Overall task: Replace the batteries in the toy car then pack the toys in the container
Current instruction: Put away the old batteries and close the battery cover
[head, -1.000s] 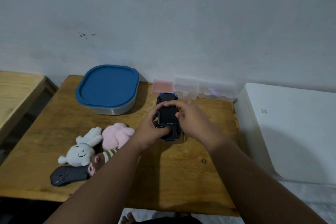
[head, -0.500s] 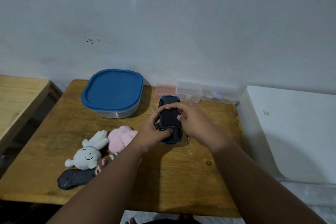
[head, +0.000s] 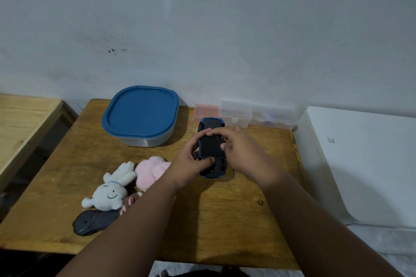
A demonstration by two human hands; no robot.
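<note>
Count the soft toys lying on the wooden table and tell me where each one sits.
4. White smiling bunny plush; fluffy pink plush just right of it; small brown plush at the left forearm, partly hidden; dark grey plush nearest the front edge. The arm may hide more.

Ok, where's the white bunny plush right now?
The white bunny plush lies on the table's left front part, beside the pink plush, left of the person's left forearm.
</note>
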